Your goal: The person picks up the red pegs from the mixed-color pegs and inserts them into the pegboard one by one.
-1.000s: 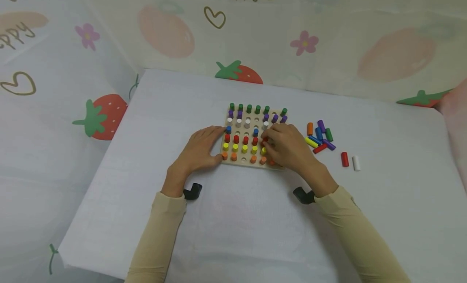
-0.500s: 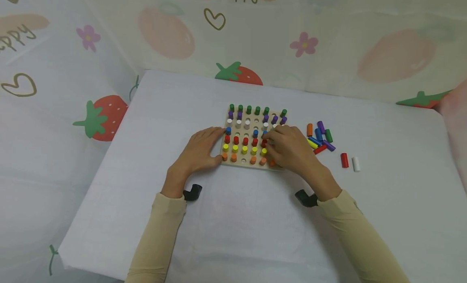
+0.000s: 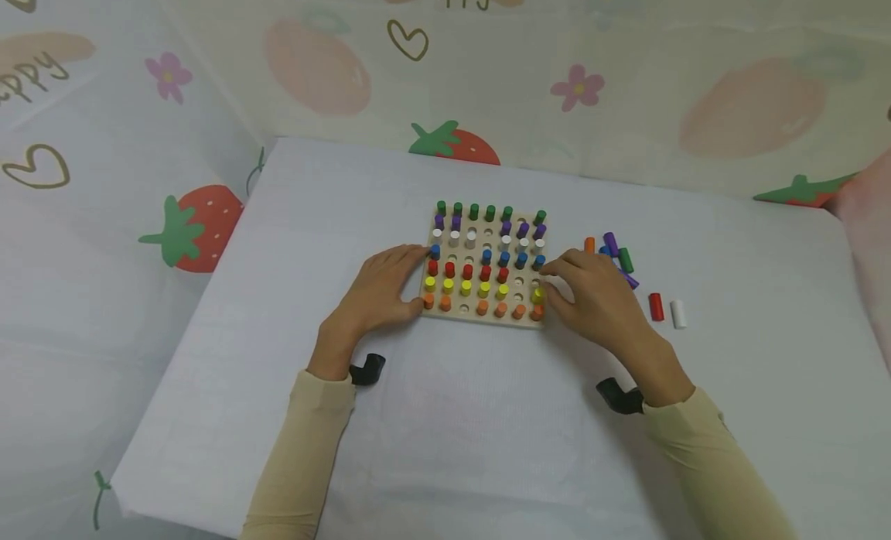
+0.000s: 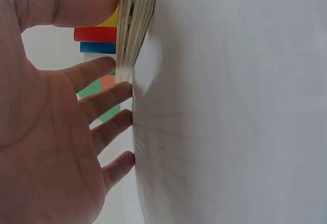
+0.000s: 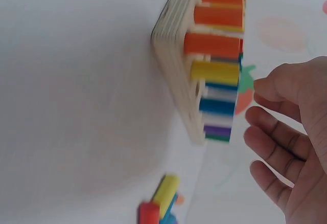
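Observation:
A wooden pegboard point(image 3: 455, 313) stands on the white table, with rows of upright green, purple, white, blue, red, yellow and orange pegs. Several holes have no peg. My left hand point(image 3: 372, 288) rests against its left edge, thumb at the near corner and fingers spread; the left wrist view shows the thumb point(image 4: 76, 6) beside an orange peg. My right hand point(image 3: 599, 300) hovers just beyond the right edge, fingers loosely bent and holding nothing. Nearest to it are a blue peg point(image 3: 539, 261) and a yellow peg point(image 5: 214, 73) at the ends of their rows.
Right of the board lies a pile of loose pegs, partly hidden by my right hand, including a green peg point(image 3: 626, 260). A red peg point(image 3: 657, 307) and a white peg point(image 3: 678, 314) lie apart from it. A printed curtain point(image 3: 640, 138) hangs behind the table.
My right hand has drawn back to the right from among the pegs, uncovering the right ends of the blue, red, yellow and orange rows. My left hand has stayed at the board's edge.

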`<state>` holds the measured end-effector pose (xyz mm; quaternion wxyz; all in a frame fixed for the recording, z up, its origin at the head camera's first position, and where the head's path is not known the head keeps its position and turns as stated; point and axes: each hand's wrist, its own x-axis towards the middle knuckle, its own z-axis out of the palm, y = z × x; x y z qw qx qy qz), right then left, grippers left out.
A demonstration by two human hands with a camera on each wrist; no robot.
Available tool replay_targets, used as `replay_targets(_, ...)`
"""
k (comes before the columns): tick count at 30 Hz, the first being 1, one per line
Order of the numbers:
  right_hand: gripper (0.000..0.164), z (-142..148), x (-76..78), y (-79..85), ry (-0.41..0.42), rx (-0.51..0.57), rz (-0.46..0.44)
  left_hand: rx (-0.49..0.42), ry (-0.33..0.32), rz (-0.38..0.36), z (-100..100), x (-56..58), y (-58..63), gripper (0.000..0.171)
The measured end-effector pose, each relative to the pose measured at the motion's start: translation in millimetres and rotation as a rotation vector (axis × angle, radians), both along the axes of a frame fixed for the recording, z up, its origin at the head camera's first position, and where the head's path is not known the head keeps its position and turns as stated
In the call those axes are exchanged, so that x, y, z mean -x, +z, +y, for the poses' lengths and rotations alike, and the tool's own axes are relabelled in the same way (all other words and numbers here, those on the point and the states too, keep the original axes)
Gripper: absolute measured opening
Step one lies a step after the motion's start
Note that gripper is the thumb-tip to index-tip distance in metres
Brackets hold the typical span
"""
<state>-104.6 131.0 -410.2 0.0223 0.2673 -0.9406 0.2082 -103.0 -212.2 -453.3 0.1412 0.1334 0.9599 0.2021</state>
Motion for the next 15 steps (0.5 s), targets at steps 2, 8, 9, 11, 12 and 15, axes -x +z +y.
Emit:
replay_targets(2, 0.021, 8, -2.3, -0.2, -0.018, -0.006, 0.018, 0.000, -0.002, 0.003, 0, 0.0, 0.4, 0.084)
replay_targets(8, 0.018, 27, -9.3, -3.0, -0.055, 0.005, 0.049, -0.007, -0.003, 0.008, 1, -0.9, 3.2, 0.084)
replay_targets(9, 0.018, 29, -10.3, -3.5, -0.061, 0.003, 0.051, -0.008, -0.002, 0.009, 1, -0.9, 2.9, 0.084)
replay_targets(11, 0.019, 35, -11.9, -4.1, -0.075, 0.002, 0.051, -0.009, -0.001, 0.009, 1, -0.5, 2.3, 0.083)
replay_targets(12, 0.019, 38, -12.5, -3.9, -0.083, -0.001, 0.050, -0.010, -0.001, 0.010, 1, -0.4, 1.8, 0.083)
replay_targets(15, 0.020, 46, -13.8, -2.8, -0.111, -0.013, 0.042, -0.012, 0.000, 0.011, 2, -0.2, 0.8, 0.084)
